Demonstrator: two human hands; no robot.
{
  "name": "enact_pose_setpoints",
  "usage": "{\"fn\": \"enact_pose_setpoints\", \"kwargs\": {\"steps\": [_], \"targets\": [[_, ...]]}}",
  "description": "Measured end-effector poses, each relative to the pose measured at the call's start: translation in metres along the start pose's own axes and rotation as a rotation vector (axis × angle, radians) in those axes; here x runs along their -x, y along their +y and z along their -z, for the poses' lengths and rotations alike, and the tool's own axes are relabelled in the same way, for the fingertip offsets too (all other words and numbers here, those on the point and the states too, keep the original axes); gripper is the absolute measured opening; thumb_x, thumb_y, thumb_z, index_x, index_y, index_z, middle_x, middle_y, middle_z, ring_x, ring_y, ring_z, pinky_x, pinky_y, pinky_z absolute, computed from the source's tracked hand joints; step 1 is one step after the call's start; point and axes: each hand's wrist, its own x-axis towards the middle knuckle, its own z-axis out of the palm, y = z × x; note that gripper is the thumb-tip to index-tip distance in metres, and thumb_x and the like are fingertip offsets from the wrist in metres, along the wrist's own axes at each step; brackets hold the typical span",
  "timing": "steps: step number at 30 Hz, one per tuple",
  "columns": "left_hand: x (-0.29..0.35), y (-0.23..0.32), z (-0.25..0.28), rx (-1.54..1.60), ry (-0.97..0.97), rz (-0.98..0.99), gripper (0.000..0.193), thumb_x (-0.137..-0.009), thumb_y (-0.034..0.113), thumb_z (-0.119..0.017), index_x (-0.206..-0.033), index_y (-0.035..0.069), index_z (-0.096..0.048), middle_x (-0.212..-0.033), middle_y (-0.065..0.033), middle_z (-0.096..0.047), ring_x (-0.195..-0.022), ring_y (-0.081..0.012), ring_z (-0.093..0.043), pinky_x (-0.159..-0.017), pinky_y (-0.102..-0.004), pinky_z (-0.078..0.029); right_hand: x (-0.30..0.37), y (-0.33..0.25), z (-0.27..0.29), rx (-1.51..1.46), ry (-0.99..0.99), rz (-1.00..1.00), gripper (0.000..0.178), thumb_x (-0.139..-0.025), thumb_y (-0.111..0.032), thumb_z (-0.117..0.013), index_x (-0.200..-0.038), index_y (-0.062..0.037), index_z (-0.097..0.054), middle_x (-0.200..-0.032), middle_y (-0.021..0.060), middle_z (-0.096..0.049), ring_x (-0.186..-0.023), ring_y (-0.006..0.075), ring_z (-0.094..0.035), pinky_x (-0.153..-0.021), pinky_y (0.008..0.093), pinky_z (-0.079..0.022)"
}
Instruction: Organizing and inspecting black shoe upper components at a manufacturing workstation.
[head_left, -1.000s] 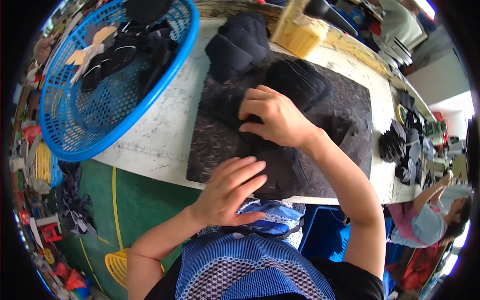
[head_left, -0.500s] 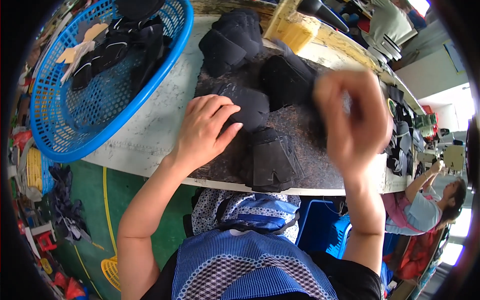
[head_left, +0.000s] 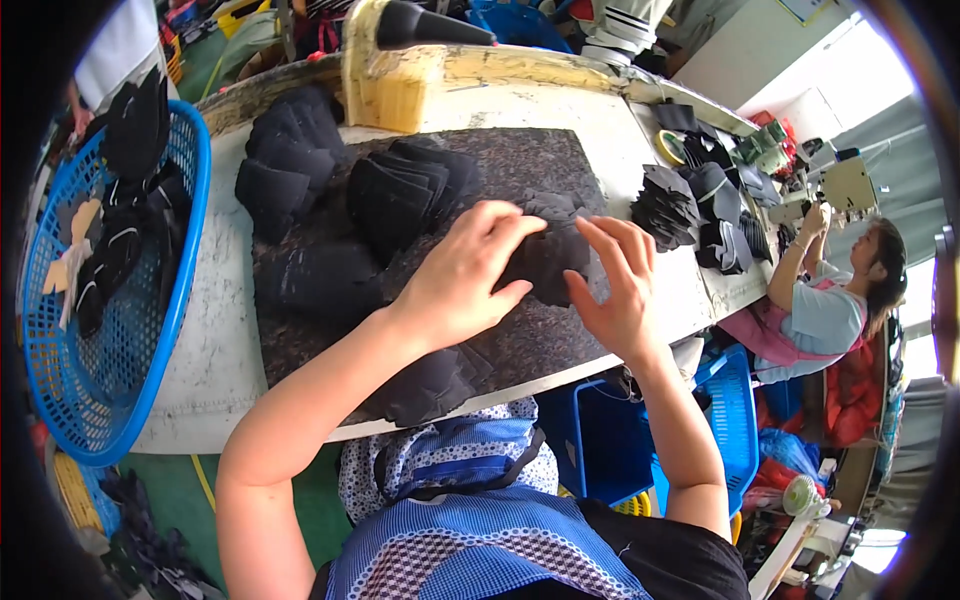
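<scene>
My left hand (head_left: 468, 275) hovers at the left side of a pile of black cut pieces (head_left: 548, 255), its fingers bent and apart. On the pile's right side is my right hand (head_left: 622, 285), thumb and fingers spread, fingertips at the pile's edge. Neither hand is closed around anything that I can see; whether the fingertips touch the pieces is hard to tell. Left of my hands lies a fanned stack of black pieces (head_left: 405, 190), with a flat black stack (head_left: 318, 283) below it. Another black stack (head_left: 425, 388) sits near the front edge, partly behind my left forearm.
A dark mottled board (head_left: 540, 150) covers the middle of the white table (head_left: 190, 375). At the left stands a blue mesh basket (head_left: 195, 225) holding black pieces. A glue-stained yellowish container (head_left: 385, 95) is at the back. To the right, a co-worker (head_left: 815, 300) sits by black bundles (head_left: 665, 208).
The view has swung to the right. My left hand has left the flat black stack, and my right hand, blurred and raised before, is now low beside the pile opposite it.
</scene>
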Motion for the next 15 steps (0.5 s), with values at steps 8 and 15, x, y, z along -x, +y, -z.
{"fn": "enact_pose_setpoints", "kwargs": {"steps": [8,15], "targets": [[-0.024,0.001,-0.022,-0.253,-0.138,-0.137,0.065,-0.077,0.02,-0.089,-0.134,0.01,-0.06,-0.133,-0.0125,-0.053,-0.125,-0.0354,-0.056,-0.11,-0.0473,-0.048,0.002,0.028,0.005,-0.167,-0.18,-0.157,0.024,-0.078,0.0,-0.08,-0.099,-0.0042,-0.069,-0.099,0.01,-0.067,-0.1,0.0335,-0.063,-0.086,0.043,-0.053],[-0.011,0.016,0.005,-0.197,-0.152,-0.121,0.111,-0.068,0.061,-0.091,-0.154,0.008,-0.046,-0.157,-0.0212,-0.04,-0.146,-0.043,-0.041,-0.124,-0.0532,-0.034,0.038,-0.016,0.076,-0.698,0.328,-0.455,0.011,-0.094,0.006,-0.07,-0.102,0.0022,-0.063,-0.1,0.0107,-0.069,-0.084,0.0117,-0.066,-0.075,0.0249,-0.052]]}}
